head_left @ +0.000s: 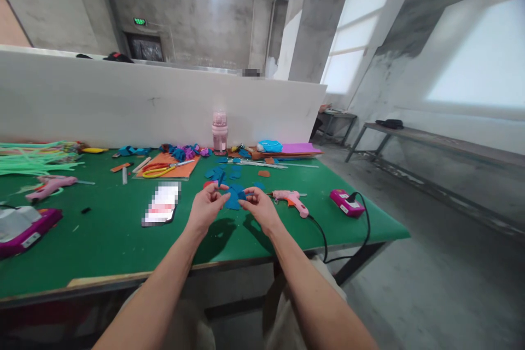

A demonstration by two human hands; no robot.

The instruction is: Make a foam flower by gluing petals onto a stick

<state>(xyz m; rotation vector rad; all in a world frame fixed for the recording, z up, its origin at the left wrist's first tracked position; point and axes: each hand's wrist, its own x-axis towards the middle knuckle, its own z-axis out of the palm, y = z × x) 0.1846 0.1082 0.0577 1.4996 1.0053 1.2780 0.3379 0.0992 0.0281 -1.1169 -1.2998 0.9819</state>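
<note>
Above the green table, my left hand [206, 206] is closed in a pinch, with a small dark blue felt-like piece [221, 178] standing up at its fingertips. My right hand [261, 208] pinches the edge of another blue felt-like piece [241, 195]. Between and just beyond both hands lies a larger blue cut-out [233, 200]. More blue cut-outs [234, 171] are scattered behind my fingers, and a red piece shows partly behind my left hand. To the right of my right hand rests a pink glue gun [289, 197] with a black cord.
A phone [162, 203] lies left of my hands, near yellow-and-red-handled scissors [158, 169]. A pink bottle [220, 132] stands by the white partition [164, 98]. Purple power strips sit at right [346, 203] and left; a second glue gun [51, 187] and green stems [36, 159] lie left.
</note>
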